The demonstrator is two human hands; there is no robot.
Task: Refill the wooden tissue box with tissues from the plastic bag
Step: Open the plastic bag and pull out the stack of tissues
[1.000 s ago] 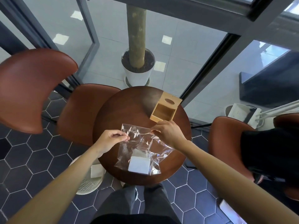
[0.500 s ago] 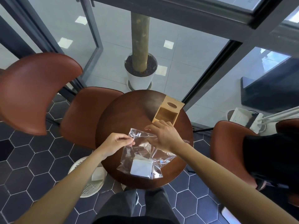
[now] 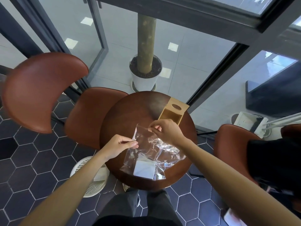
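I am seeing both hands, left hand and right hand, with fingers pinching the plastic bag mouth over the round bench, wooden tissue box lying near the glass wall.

We see bright daylight beyond the right hand, glare on the plastic bag between both hands, and wide-angle bending with soft blur toward the edges.

Near corner of wooden box hidden behind right hand. Stack of tissues blurred through crinkled plastic bag; count unreadable. Basket partly covered by left forearm. Plant trunk cut off at top.
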